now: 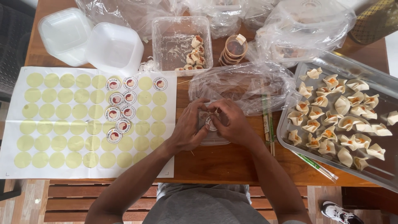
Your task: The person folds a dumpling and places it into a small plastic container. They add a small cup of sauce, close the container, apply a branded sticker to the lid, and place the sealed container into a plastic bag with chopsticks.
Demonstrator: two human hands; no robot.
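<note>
Both my hands meet over a closed clear plastic container (pixel 213 140) at the middle of the wooden table (pixel 232 164). My left hand (pixel 188 127) and my right hand (pixel 232 121) press a round white and red sticker (pixel 211 123) onto its lid, fingertips touching it. To the left lies a white sticker sheet (pixel 62 120), mostly peeled to yellow-green circles, with several round stickers (pixel 120 105) left near its middle top.
A metal tray (pixel 290 137) of folded dumplings sits at the right. Wrapped chopsticks (pixel 268 124) lie beside it. Behind are an open clear box (pixel 182 41) with a few dumplings, stacked sauce cups (pixel 234 49), white containers (pixel 114 47) and plastic bags (pixel 244 85).
</note>
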